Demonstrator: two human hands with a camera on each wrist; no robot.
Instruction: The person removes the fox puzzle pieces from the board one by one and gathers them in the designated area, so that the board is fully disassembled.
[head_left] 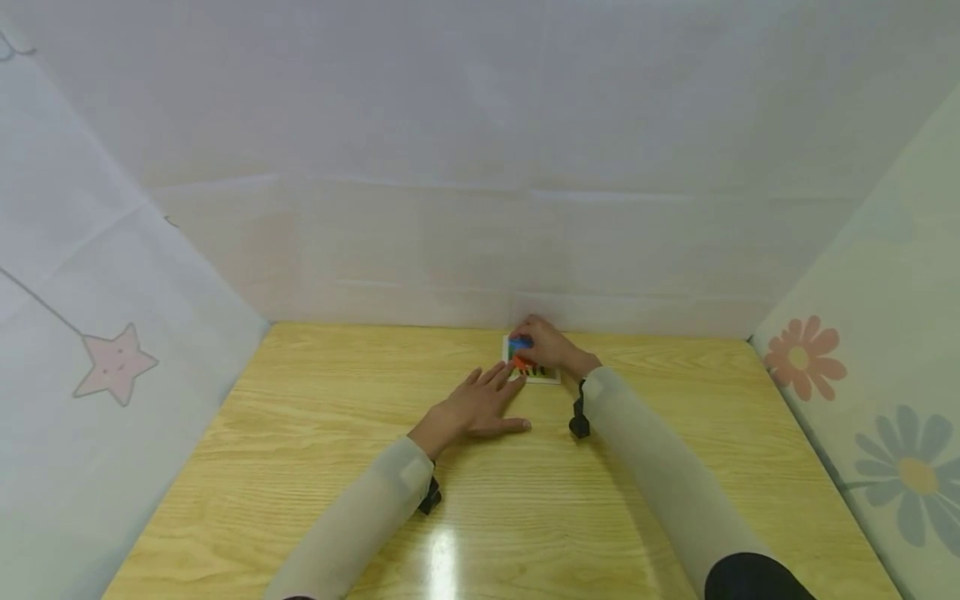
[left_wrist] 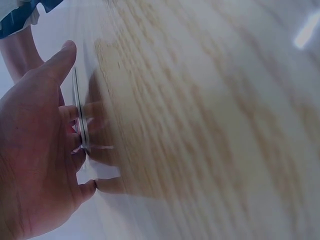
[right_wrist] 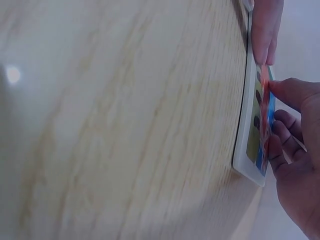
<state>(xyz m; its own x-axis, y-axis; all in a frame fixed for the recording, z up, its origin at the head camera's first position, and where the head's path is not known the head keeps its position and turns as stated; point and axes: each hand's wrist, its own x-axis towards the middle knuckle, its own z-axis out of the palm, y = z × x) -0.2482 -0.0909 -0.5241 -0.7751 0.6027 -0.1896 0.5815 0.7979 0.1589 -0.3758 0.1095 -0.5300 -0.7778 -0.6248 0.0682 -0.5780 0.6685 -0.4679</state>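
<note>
A small, thin picture puzzle board (head_left: 553, 381) with a white rim lies at the far side of the table. Its picture shows blue, green and red areas with dark marks below. My right hand (head_left: 547, 343) bends over it from the right; thumb and curled fingers pinch a red puzzle piece (right_wrist: 265, 107) on its face. That piece's outline is partly hidden by the fingers. Flat on the table, my left hand (head_left: 480, 406) has its fingers spread, with fingertips resting on the board's near left part. The left wrist view shows the board (left_wrist: 80, 112) edge-on behind the fingers.
The yellow wood-grain table (head_left: 337, 400) reaches a pale cloth wall (head_left: 420, 242) just behind the board. Side cloths carry a pink star (head_left: 116, 364) on the left and flowers (head_left: 798, 358) on the right. Both wrists bear black straps.
</note>
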